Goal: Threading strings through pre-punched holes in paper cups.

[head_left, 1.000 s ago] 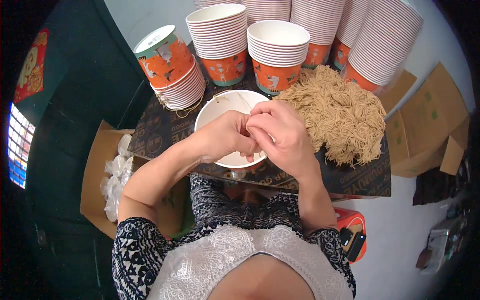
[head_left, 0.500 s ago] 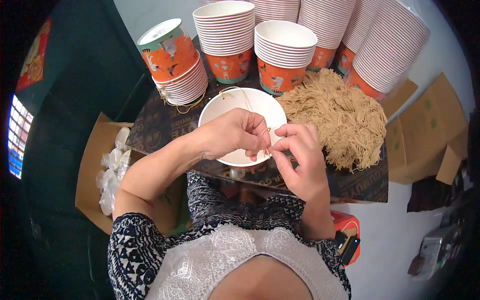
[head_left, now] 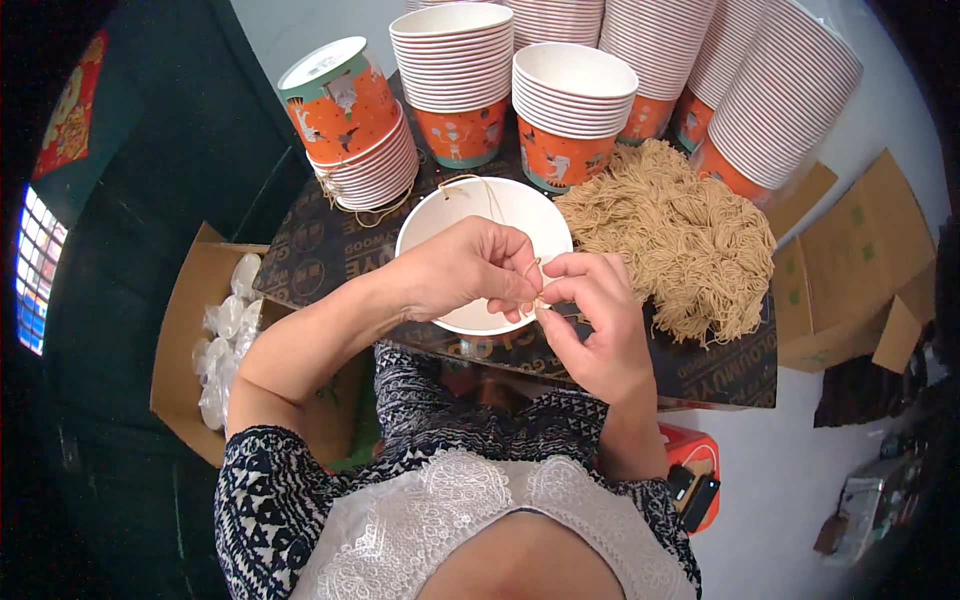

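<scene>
A white paper bucket (head_left: 425,222) stands before me at the near side of the dark table, its mouth facing up. A thin tan string (head_left: 484,181) loops over its far rim. My left hand (head_left: 470,268) reaches across the bucket, its fingers closed in a pinch on string at the near right rim. Against those fingertips, my right hand (head_left: 600,325) pinches the same bit of string between thumb and forefinger. A small loop stands up between the two hands. The fingers partly hide the string and the rim there.
Behind the bucket rise stacks of orange-and-white paper buckets (head_left: 460,130), and an upside-down stack (head_left: 345,110) at left. A heap of tan strings (head_left: 690,240) lies right on the table (head_left: 310,250). Cardboard boxes (head_left: 180,350) (head_left: 850,260) flank it; the left one holds clear plastic pieces.
My right fingertips have shifted slightly at the bucket's rim, still pinching the string. My left hand stays nearly in place.
</scene>
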`<state>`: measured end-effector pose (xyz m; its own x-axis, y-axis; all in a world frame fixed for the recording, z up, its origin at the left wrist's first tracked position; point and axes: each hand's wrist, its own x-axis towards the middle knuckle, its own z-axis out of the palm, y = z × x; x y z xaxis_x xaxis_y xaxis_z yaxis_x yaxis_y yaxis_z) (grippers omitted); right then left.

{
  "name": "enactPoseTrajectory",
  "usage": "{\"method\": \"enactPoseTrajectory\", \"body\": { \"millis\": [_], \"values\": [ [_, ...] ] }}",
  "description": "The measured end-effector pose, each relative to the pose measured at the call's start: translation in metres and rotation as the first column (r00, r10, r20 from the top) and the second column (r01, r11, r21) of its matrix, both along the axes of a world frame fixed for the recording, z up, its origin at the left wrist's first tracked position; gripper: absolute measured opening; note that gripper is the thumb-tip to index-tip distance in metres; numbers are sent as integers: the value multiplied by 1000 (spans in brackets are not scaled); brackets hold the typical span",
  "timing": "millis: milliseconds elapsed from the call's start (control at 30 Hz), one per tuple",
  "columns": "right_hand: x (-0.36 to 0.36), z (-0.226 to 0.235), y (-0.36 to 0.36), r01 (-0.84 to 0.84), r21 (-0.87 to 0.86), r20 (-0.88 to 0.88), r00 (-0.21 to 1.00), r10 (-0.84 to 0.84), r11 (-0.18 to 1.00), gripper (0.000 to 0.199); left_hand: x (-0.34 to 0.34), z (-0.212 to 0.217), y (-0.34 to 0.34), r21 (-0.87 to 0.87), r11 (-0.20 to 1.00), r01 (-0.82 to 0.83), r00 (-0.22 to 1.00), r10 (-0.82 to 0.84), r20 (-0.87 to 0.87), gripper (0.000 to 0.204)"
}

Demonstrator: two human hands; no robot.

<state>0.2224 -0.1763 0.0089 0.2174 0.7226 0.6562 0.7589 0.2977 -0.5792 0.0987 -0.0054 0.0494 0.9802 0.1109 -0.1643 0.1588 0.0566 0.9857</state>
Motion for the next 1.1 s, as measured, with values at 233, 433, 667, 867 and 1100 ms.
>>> {"method": "enactPoseTrajectory", "body": {
  "millis": [233,433,667,867,1100],
  "values": [
    [2,-4,1,4,-24,-28,1000,-4,1000,18,0,1,1,10,1000,-5,1000,5,-27,4],
    [-5,-4,5,56,34,-28,998,-55,998,17,0,-1,1,43,999,-3,999,4,-34,5],
    [-10,-10,10,133,93,20,991,-136,987,9,2,0,0,19,1000,21,1000,-21,-19,3],
    [-9,-18,11,63,100,-224,974,-39,993,6,2,-4,2,-31,999,42,999,-43,-9,4],
    [-6,-25,13,-15,104,-455,888,61,995,7,1,-4,0,-40,998,58,998,-58,-4,6]
  ]
}}
